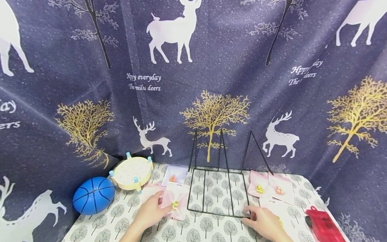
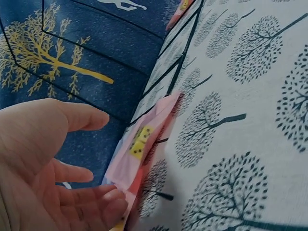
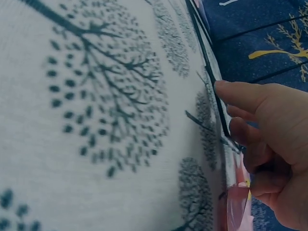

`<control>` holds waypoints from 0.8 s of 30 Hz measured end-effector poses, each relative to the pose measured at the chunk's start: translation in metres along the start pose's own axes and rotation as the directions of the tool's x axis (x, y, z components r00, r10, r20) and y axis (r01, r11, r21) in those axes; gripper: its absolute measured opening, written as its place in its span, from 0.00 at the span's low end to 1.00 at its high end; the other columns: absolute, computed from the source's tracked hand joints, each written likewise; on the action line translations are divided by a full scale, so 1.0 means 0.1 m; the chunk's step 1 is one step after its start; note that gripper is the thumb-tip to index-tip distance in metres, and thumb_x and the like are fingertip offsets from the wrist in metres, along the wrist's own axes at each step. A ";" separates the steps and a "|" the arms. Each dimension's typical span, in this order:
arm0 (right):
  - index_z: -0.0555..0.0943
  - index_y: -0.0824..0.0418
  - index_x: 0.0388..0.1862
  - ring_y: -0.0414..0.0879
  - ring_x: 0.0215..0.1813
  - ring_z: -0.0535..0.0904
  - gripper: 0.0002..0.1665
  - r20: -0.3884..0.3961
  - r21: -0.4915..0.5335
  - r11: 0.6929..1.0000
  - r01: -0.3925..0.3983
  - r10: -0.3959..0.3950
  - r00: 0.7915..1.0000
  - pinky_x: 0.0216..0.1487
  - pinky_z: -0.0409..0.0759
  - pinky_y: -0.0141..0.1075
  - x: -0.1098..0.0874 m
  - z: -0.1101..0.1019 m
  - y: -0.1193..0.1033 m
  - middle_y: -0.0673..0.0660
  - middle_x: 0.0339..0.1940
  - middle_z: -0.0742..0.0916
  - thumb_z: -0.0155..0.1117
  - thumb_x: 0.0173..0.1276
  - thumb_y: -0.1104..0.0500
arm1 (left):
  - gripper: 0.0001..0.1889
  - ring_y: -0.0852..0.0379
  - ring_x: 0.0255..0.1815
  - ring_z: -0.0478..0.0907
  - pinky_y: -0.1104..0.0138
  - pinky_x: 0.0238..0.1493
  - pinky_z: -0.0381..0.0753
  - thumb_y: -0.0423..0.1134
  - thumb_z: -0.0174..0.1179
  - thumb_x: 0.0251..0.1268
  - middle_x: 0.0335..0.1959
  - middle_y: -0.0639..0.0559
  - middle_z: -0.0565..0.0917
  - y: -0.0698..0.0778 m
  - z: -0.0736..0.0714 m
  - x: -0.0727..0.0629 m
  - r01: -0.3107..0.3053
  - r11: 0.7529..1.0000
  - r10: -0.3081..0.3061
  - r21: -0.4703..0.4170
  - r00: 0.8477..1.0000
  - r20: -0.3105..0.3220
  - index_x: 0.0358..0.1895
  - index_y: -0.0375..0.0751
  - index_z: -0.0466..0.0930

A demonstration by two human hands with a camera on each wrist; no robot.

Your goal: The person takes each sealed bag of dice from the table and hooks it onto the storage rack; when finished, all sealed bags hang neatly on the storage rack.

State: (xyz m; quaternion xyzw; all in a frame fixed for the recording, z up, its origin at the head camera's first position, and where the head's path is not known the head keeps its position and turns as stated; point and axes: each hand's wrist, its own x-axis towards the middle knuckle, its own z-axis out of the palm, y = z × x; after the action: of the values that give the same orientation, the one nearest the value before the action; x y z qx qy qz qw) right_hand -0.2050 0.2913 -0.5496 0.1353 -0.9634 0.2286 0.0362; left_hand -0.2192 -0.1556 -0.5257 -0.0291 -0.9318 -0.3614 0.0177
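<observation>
My left hand (image 1: 153, 209) is beside a pink pouch (image 1: 181, 211) with yellow dice (image 1: 174, 204) in it. The thumb lies over the pouch's edge in the head view; the left wrist view has the fingers spread, the thumb apart from the yellow dice (image 2: 141, 142). A black wire rack (image 1: 217, 214) stands in the middle, upright wires at its back. My right hand (image 1: 262, 218) is at the rack's front right corner, thumb and forefinger apart, the other fingers curled loosely. Its thumb tip is at the black wire (image 3: 208, 72); firm contact is hard to tell.
A lilac pouch (image 1: 181, 172) with red dice lies behind the pink one. More pouches (image 1: 285, 198) with dice lie right of the rack. At left are a blue ball (image 1: 93, 196) and a cream round stand (image 1: 133, 173); a red item (image 1: 325, 224) lies at right.
</observation>
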 end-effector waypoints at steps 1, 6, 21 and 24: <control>0.87 0.45 0.43 0.31 0.21 0.66 0.16 0.004 0.006 1.000 0.001 -0.001 1.000 0.22 0.67 0.32 0.00 0.01 0.00 0.33 0.20 0.74 0.79 0.60 0.41 | 0.42 0.42 0.52 0.84 0.44 0.55 0.80 0.53 0.75 0.56 0.51 0.41 0.86 0.00 0.02 0.00 -0.002 1.000 0.002 0.005 1.000 0.000 0.69 0.30 0.74; 0.88 0.43 0.38 0.32 0.20 0.65 0.10 -0.001 0.016 1.000 -0.013 0.013 1.000 0.22 0.66 0.32 0.00 0.04 0.00 0.34 0.18 0.74 0.79 0.61 0.45 | 0.46 0.37 0.54 0.83 0.40 0.55 0.79 0.54 0.76 0.51 0.54 0.38 0.85 -0.01 0.10 0.01 0.002 0.999 -0.001 0.042 1.000 -0.017 0.69 0.28 0.73; 0.84 0.36 0.30 0.32 0.21 0.66 0.08 -0.034 0.038 0.995 -0.092 0.093 0.995 0.24 0.66 0.32 -0.04 0.11 0.05 0.35 0.18 0.74 0.78 0.62 0.43 | 0.54 0.28 0.52 0.80 0.33 0.44 0.79 0.62 0.78 0.40 0.58 0.28 0.79 0.08 0.32 0.03 0.108 0.961 -0.084 0.255 0.991 -0.102 0.68 0.28 0.73; 0.84 0.37 0.30 0.32 0.21 0.66 0.08 -0.030 0.052 0.994 -0.095 0.097 0.995 0.25 0.66 0.32 -0.04 0.11 0.05 0.36 0.18 0.74 0.78 0.62 0.43 | 0.53 0.29 0.52 0.80 0.34 0.45 0.79 0.62 0.78 0.40 0.57 0.28 0.80 0.09 0.34 0.03 0.117 0.957 -0.090 0.267 0.990 -0.109 0.67 0.28 0.73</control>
State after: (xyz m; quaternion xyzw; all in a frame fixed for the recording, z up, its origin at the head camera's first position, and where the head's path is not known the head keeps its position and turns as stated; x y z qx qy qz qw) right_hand -0.2025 0.2911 -0.5623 0.0858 -0.9619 0.2567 0.0375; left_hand -0.2220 -0.1260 -0.5451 0.0400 -0.9710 -0.2309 0.0473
